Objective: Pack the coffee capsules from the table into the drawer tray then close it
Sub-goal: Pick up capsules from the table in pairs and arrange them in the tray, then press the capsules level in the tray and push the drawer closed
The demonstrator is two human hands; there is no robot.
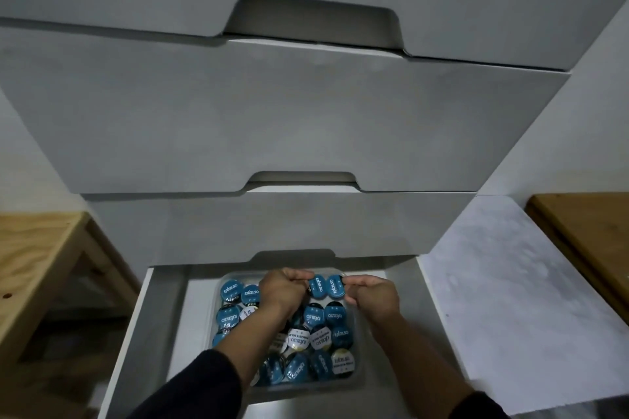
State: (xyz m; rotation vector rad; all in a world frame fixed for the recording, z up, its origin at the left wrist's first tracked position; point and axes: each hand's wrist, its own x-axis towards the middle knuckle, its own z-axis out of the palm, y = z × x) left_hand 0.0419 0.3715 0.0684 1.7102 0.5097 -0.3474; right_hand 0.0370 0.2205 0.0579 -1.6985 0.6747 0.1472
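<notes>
Over the tray (pixel 218 296) each hand, left hand (pixel 280 289) and right hand (pixel 372 294), pinches a blue capsule (pixel 335 284), and a loose pinch could tip one off its row.

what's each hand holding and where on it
Left hand pinches one blue capsule by its rim; right hand pinches the other capsule by its rim.

Capsules (pixel 235 318) crowd the clear tray (pixel 358 343) in the open drawer (pixel 136 333), bare floor left of it, closed drawer fronts (pixel 289 224) overhanging behind
</notes>
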